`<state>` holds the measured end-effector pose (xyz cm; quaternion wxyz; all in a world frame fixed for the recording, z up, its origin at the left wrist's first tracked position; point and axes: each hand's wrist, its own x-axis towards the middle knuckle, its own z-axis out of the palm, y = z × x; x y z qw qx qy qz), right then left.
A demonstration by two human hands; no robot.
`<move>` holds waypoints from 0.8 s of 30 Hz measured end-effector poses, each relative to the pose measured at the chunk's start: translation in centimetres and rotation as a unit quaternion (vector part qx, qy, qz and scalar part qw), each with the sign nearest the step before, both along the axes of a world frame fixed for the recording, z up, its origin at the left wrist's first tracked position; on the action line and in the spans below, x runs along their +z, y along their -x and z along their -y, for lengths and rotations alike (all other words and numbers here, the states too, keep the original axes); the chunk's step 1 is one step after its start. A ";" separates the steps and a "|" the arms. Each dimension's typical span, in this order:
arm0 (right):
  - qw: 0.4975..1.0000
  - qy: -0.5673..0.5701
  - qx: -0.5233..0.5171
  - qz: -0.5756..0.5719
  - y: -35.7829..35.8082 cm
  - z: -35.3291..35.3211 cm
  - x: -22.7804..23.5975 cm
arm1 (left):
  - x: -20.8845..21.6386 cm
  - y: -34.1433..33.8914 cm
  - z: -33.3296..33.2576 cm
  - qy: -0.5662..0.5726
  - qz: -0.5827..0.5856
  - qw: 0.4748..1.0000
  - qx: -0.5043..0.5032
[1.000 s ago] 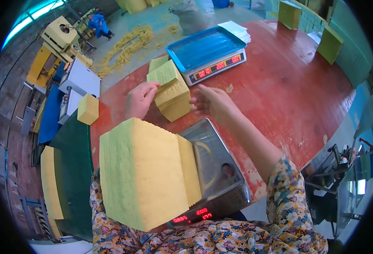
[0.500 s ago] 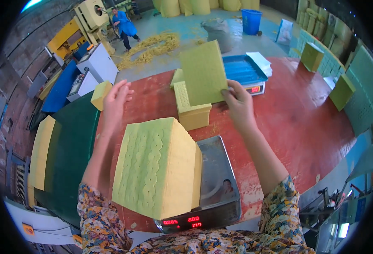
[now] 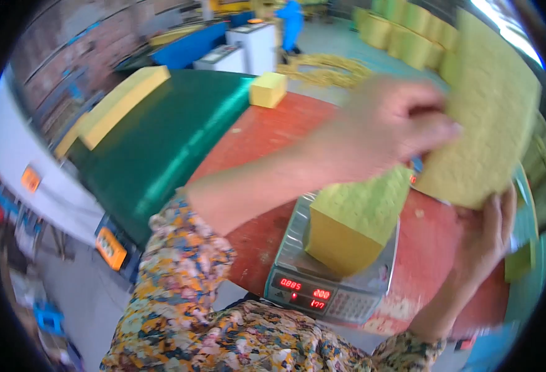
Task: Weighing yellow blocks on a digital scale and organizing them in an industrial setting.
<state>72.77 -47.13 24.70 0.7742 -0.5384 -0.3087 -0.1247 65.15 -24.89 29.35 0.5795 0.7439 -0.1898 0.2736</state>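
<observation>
The yellow-green sheet (image 3: 493, 105) is held up over the red worktop (image 3: 428, 239), long axis near upright; its lower edge is gripped by the right hand (image 3: 487, 239); just rightward of the left hand's (image 3: 400, 124) half-curled fingers it is found — whether pinched there cannot be told.

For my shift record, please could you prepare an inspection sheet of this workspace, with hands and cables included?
Surface: red table, worn pale beside the scale.
Work items: yellow block on the scale; yellowish sheet raised above the table.
Clutter: yellow scraps on the floor beyond.
Hands: right hand holds the sheet's lower edge; left hand blurred at the sheet's left edge, contact unclear.
Cables: none clearly distinguishable.
Surroundings: green belt at left, bearing a long yellow block; person in blue farther off.
</observation>
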 end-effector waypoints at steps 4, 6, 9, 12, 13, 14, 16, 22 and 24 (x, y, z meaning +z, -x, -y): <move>0.995 0.099 0.028 -0.003 2.6 -3.7 0.3 | -1.9 3.3 -3.9 0.062 -0.087 0.994 -0.006; 0.990 0.140 -0.017 -0.018 2.9 -4.2 -0.1 | -2.8 2.6 -5.0 0.093 -0.119 0.987 -0.056; 0.976 0.191 -0.049 -0.089 3.2 -4.5 -0.5 | -4.0 1.9 -6.4 0.114 -0.186 0.972 -0.093; 0.975 0.179 -0.032 -0.125 3.9 -4.9 -1.4 | -5.1 1.5 -7.2 0.123 -0.227 0.958 -0.122; 0.975 0.180 -0.044 -0.126 4.4 -4.8 -1.6 | -5.5 1.3 -7.3 0.138 -0.240 0.951 -0.136; 0.970 0.190 -0.054 -0.139 4.7 -4.7 -1.9 | -5.9 1.1 -7.5 0.138 -0.241 0.950 -0.147; 0.963 0.200 -0.069 -0.165 5.4 -4.7 -2.1 | -6.6 0.8 -7.6 0.140 -0.263 0.939 -0.172; 0.961 0.201 -0.078 -0.172 6.8 -4.0 -2.8 | -8.1 -0.2 -7.6 0.119 -0.272 0.934 -0.198; 0.959 0.208 -0.093 -0.171 7.5 -4.1 -2.6 | -8.3 -0.4 -7.6 0.118 -0.276 0.934 -0.196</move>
